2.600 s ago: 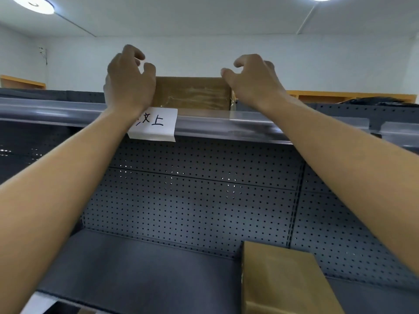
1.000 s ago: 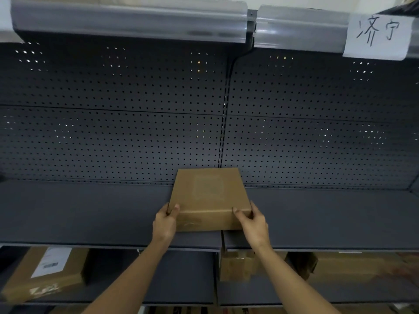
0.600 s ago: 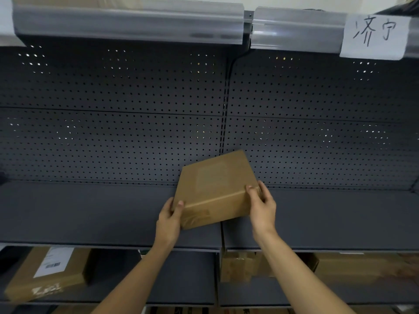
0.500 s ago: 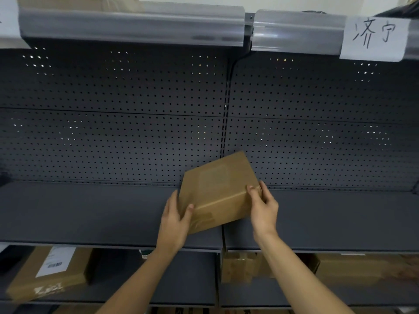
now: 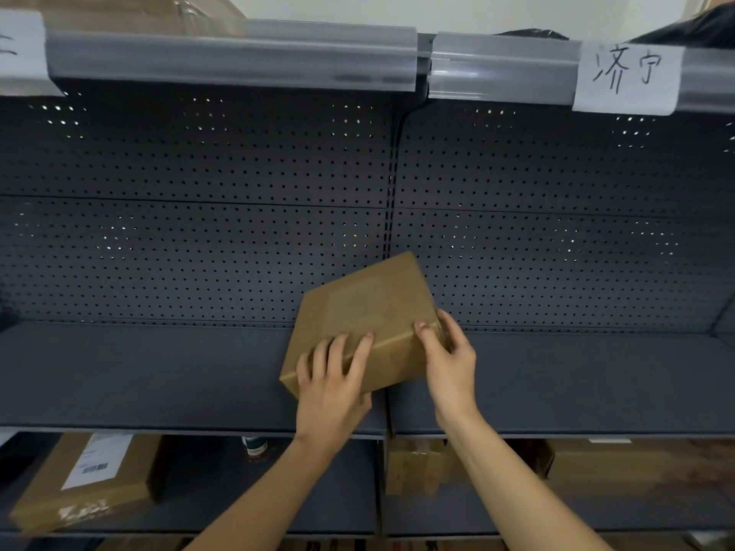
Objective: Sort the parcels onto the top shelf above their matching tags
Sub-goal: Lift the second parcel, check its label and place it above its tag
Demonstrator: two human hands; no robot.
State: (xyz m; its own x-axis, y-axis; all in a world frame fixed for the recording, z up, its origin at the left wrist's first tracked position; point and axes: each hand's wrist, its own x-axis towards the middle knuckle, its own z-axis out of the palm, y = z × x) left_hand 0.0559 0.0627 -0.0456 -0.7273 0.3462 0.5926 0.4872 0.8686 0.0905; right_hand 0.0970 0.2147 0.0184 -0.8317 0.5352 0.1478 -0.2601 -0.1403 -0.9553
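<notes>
Gripping the brown parcel (image 5: pixel 360 316) on the middle shelf (image 5: pixel 159 375), her left hand (image 5: pixel 334 387) clasps its near corner and her right hand (image 5: pixel 449 359) its right edge, the 济宁 tag (image 5: pixel 626 77) lying up and rightward, nearer the right hand
</notes>
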